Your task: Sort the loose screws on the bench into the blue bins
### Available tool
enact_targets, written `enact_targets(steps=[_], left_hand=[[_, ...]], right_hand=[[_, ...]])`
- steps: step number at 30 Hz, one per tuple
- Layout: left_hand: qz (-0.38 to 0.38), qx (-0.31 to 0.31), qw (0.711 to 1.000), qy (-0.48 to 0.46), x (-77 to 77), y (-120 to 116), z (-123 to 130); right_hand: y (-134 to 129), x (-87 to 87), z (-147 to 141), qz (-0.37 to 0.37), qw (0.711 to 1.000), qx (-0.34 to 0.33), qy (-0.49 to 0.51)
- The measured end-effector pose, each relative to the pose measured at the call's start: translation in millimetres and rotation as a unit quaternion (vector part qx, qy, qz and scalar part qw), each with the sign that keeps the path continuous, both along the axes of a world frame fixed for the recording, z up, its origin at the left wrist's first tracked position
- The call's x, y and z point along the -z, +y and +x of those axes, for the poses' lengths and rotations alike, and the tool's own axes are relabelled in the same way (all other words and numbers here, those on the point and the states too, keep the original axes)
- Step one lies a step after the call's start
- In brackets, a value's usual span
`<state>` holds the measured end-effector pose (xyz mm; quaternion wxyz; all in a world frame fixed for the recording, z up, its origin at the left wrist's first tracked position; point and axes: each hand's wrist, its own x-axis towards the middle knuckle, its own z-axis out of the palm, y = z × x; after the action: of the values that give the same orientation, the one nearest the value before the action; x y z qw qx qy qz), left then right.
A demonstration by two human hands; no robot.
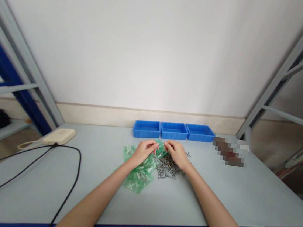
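Observation:
Between my two hands is a small green plastic bag [160,144], held up above the table. My left hand [146,149] pinches its left side with thumb and fingers. On the opposite edge, my right hand [174,150] is closed in a pinch as well. Beneath my left hand lies a pile of green plastic bags [138,180], some with small pale contents that I cannot make out. A heap of loose metal screws [167,167] lies under and beside my right hand, mostly grey with a few brass-coloured ones.
Three blue bins [147,129] stand in a row behind the hands, near the wall. A cream power strip [60,136] with black cables [79,167] lies at the left. Towards the right is a pixelated object [228,152]. Metal frame posts rise at both sides.

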<state>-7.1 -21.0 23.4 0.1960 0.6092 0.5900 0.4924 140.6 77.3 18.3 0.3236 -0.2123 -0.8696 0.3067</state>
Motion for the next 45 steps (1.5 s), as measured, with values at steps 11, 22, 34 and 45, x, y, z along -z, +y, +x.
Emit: enact_targets(steps=[11,22,34,45], left_hand=[[-0.003,0.018,0.999,-0.041,3.3,2,-2],[-0.034,0.021,0.998,-0.044,5.1,1,-2],[-0.072,-0.016,0.961,0.265,-5.6,-11,-7],[-0.097,0.024,0.906,0.410,-11.5,-18,-8]], right_hand=[[0,1.1,0,-0.017,1.000,-0.013,0.020],[0,-0.3,1,-0.021,0.999,-0.023,0.007],[60,-24.6,-26,0.031,0.985,0.107,-0.133],[47,-20.4,7,0.110,0.960,0.209,-0.151]])
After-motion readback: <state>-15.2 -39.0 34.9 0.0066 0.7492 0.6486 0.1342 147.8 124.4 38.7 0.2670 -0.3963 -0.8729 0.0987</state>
